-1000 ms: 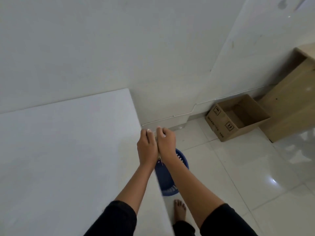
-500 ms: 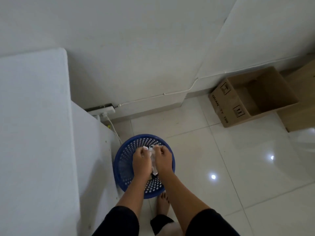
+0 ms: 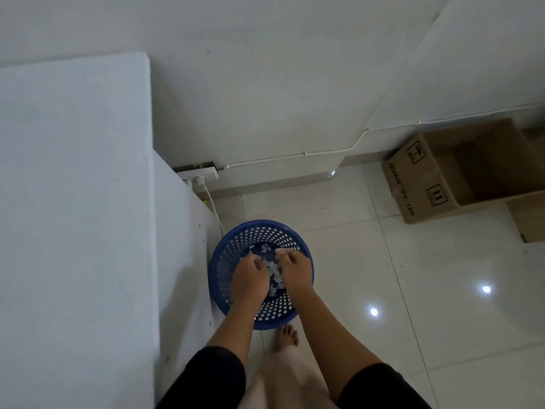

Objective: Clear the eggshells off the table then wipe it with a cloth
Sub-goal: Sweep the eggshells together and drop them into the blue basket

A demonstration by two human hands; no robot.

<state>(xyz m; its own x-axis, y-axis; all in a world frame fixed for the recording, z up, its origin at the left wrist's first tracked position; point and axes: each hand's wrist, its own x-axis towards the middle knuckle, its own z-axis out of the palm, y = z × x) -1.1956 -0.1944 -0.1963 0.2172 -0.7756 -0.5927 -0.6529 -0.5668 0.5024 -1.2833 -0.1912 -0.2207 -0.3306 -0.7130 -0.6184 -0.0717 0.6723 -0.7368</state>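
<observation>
Eggshells [image 3: 272, 268] now loose between parted hands [image 3: 249, 278]

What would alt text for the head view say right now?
Both hands, left hand and right hand, hang over a round blue perforated plastic basket on the tiled floor, white eggshell pieces showing between them. A white table stands at left.

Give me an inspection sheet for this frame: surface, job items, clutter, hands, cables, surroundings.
Surface: white table, visible part bare; no cloth seen.
Job's things: white eggshell pieces falling into the blue perforated basket on the floor.
Clutter: open cardboard box on the tiles.
Hands: left hand and right hand over the basket, fingers loosely curled; grip contents unclear.
Cables: white cord from the power strip runs down beside the basket.
Surroundings: white walls, glossy tiles, bare foot.
</observation>
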